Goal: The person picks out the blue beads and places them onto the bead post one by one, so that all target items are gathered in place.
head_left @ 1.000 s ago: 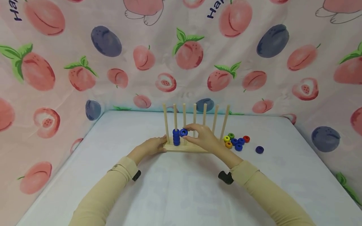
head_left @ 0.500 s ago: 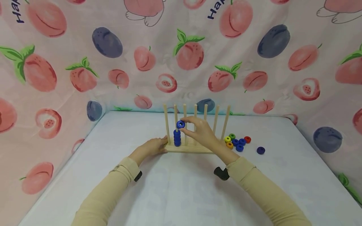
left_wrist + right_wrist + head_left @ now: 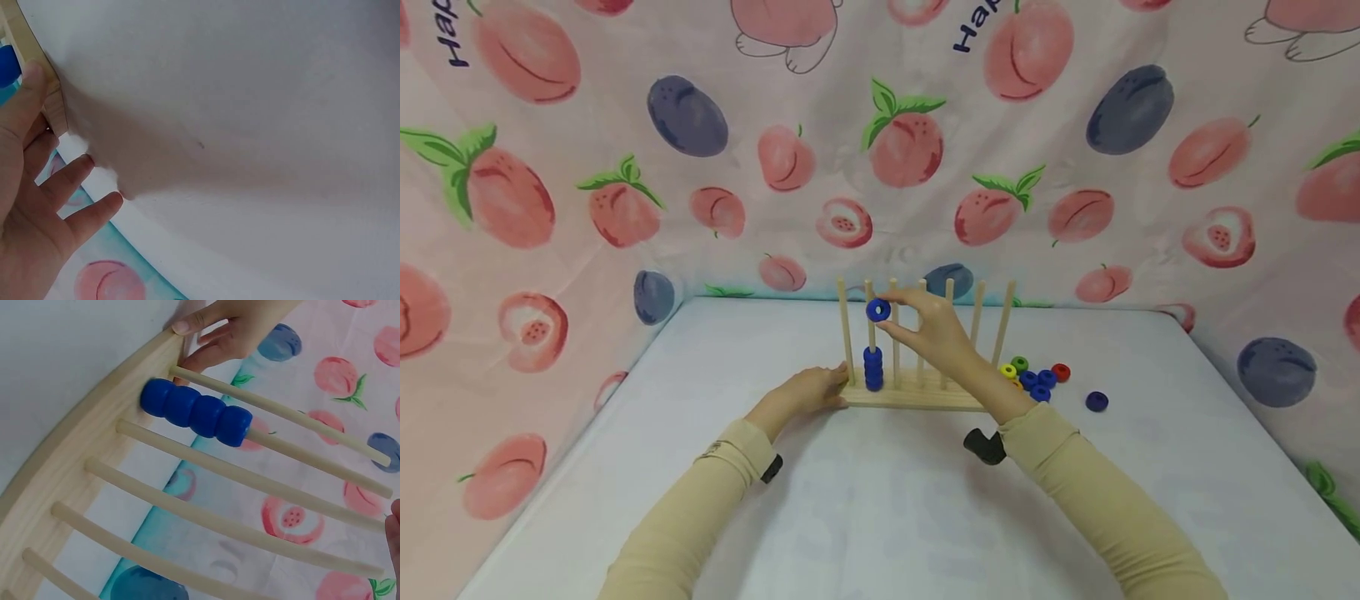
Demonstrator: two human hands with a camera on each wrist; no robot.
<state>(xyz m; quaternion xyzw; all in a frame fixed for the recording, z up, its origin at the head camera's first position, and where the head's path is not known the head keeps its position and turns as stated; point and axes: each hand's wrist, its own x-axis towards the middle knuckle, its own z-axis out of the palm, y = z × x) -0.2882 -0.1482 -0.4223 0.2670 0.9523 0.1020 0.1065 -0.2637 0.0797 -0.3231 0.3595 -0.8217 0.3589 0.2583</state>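
A wooden peg rack with several upright pegs stands on the white table. My left hand grips its left end, thumb on the front and fingers behind, as the left wrist view also shows. Several blue beads are stacked low on the second peg from the left. My right hand pinches another blue bead between thumb and fingertips. That bead is tilted with its hole facing me, near the top of the same peg. Whether the peg is inside the hole, I cannot tell. The other pegs visible carry no beads.
Right of the rack lie loose beads: a green bead, a yellow bead, a red bead, several blue ones and a partly hidden orange one. A dark blue bead lies apart, farther right. Fruit-print cloth hangs behind the table.
My right hand has raised the blue bead from beside the stack, up and slightly left, to near the top of the second peg. My left hand has stayed at the rack's end.
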